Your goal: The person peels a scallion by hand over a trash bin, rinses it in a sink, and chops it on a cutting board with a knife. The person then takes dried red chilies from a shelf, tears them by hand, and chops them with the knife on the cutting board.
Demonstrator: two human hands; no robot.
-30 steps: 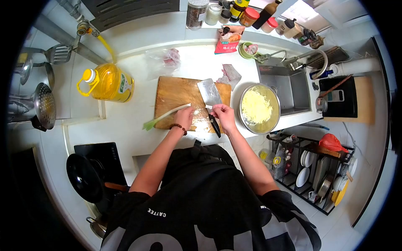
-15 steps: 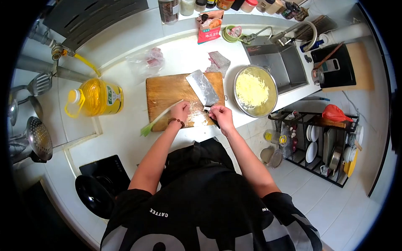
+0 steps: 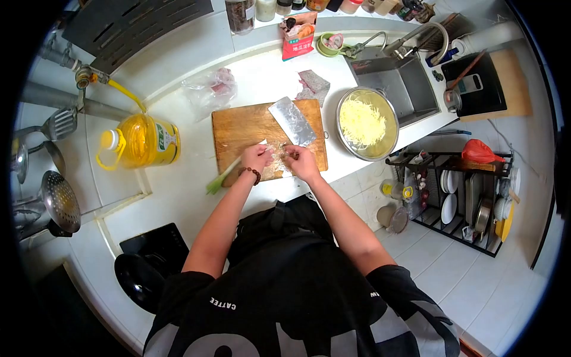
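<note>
On the wooden cutting board (image 3: 238, 122), my left hand (image 3: 256, 158) is closed over a scallion (image 3: 219, 183). The scallion's green end sticks out to the lower left, and a pale tip shows above the hand. My right hand (image 3: 302, 162) faces it, fingertips pinched among fine pale scallion shreds (image 3: 278, 156). What exactly the fingertips hold is partly hidden. A cleaver (image 3: 291, 121) lies flat on the board above my right hand, its handle hidden under that hand.
Right of the board stands a metal bowl (image 3: 389, 143) of pale yellow shreds, beside the sink (image 3: 410, 89). A plastic bag (image 3: 205, 98), a grey-pink piece (image 3: 313, 86) and a red packet (image 3: 298, 37) lie behind. An oil jug (image 3: 143, 140) is at left.
My right hand has shifted left from the cleaver's handle to the shreds, closer to my left hand. The cleaver now lies flat. The view has moved slightly.
</note>
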